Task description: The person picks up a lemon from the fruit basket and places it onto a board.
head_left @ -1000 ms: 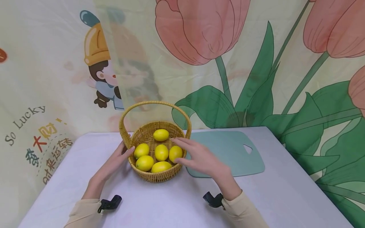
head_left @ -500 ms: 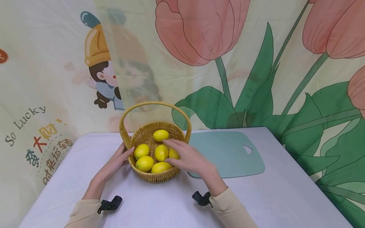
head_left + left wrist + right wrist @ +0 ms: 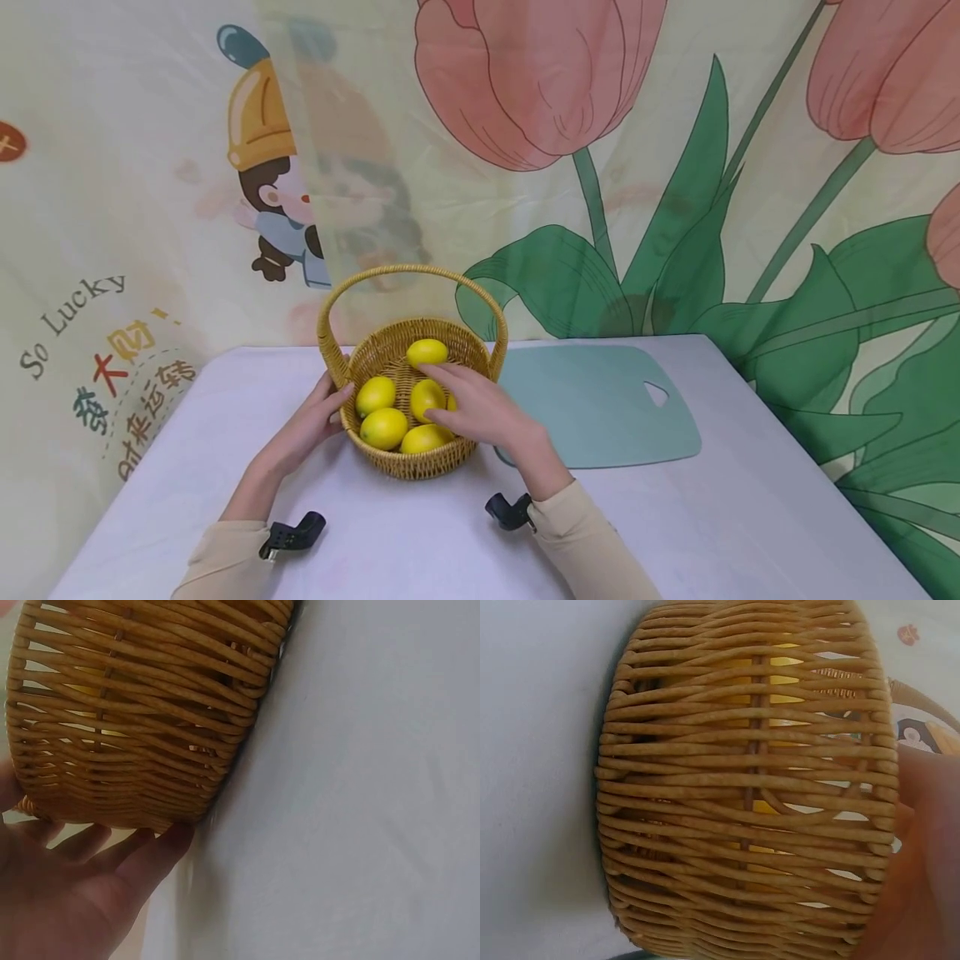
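Observation:
A wicker basket with a tall arched handle holds several yellow lemons. At its left side, my left hand holds the wall, thumb at the rim and fingers against the outside weave. In the left wrist view those fingers press on the basket low down, near the table. My right hand reaches over the basket's right rim, thumb and fingers apart above the lemons. It overlaps the middle lemon and mostly covers the rightmost one. The right wrist view shows mainly the basket's outer wall.
A pale green cutting board lies flat to the right of the basket, partly behind my right hand. A white cloth covers the table. Directly behind stands a printed curtain with tulips.
My right hand has moved left and further in over the lemons, covering more of the rightmost one. My left hand and the basket stay in place.

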`<action>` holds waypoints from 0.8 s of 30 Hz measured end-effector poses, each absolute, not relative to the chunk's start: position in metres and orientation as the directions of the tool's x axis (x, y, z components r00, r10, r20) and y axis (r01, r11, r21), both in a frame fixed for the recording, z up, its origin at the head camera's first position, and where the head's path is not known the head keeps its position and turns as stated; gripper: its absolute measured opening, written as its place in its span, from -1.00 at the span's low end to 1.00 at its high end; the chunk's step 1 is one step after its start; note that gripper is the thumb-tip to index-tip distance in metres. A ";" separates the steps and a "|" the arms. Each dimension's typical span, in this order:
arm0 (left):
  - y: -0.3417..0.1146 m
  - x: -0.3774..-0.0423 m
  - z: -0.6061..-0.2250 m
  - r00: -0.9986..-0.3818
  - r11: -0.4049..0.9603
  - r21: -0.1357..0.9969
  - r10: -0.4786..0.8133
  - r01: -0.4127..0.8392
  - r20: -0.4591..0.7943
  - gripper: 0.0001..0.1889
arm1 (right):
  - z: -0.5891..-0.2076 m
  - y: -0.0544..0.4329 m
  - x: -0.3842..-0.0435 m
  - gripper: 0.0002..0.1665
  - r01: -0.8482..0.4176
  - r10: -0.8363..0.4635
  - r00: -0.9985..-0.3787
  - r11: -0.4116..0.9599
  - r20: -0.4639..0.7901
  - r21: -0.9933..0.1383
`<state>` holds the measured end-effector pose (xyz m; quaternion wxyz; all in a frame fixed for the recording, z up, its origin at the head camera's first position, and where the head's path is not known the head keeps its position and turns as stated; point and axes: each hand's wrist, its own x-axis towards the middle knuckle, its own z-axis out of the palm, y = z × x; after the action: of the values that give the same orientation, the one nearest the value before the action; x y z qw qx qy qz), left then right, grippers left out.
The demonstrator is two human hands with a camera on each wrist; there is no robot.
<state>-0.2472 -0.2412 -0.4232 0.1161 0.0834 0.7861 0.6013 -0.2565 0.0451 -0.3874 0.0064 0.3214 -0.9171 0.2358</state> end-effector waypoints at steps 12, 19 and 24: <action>-0.239 -0.251 -0.424 -0.950 0.123 0.991 0.296 -0.061 -0.096 -0.26 | -0.393 0.038 -0.266 -0.25 -0.586 -0.580 -0.802 0.715 0.145 -0.381; -0.241 -0.255 -0.426 -0.950 0.058 0.994 0.293 -0.096 -0.109 -0.28 | -0.394 0.032 -0.269 -0.35 -0.586 -0.587 -0.802 0.738 0.111 -0.333; -0.241 -0.255 -0.426 -0.949 0.043 0.993 0.292 -0.107 -0.115 -0.32 | -0.396 0.029 -0.269 -0.42 -0.573 -0.579 -0.811 0.759 0.083 -0.310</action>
<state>-0.2550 -0.2410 -0.4259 0.1449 0.0654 0.7076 0.6885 -0.2695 0.0293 -0.3962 -0.0091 0.3073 -0.9377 0.1621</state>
